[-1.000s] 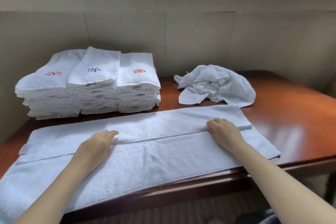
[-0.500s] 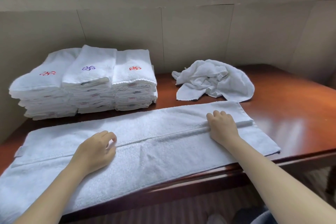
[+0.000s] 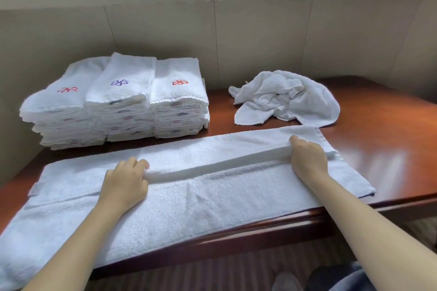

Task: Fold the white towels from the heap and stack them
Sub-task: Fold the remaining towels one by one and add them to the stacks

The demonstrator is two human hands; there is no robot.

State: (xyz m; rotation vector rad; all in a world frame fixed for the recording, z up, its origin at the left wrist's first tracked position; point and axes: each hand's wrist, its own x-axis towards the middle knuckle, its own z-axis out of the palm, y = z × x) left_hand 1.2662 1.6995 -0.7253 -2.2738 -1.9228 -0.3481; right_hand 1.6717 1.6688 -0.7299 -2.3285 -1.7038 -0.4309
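Observation:
A long white towel (image 3: 212,198) lies spread along the front of the wooden table (image 3: 383,130), its far strip folded toward me. My left hand (image 3: 125,184) grips that folded edge left of the middle, fingers curled round it. My right hand (image 3: 307,158) grips the same edge near the right end. Between the hands the edge is lifted a little off the towel. The heap of crumpled white towels (image 3: 286,99) sits behind, at the right. Three stacks of folded white towels (image 3: 118,101) with small embroidered marks stand at the back left.
A beige panelled wall (image 3: 260,42) runs close behind the table. The towel's left end hangs over the table's front edge (image 3: 236,241). Bare polished wood shows at the right. Striped carpet and my clothing show below the table.
Both hands went from lying flat on the towel to curling round the folded edge and lifting it slightly. The camera tilted down a little.

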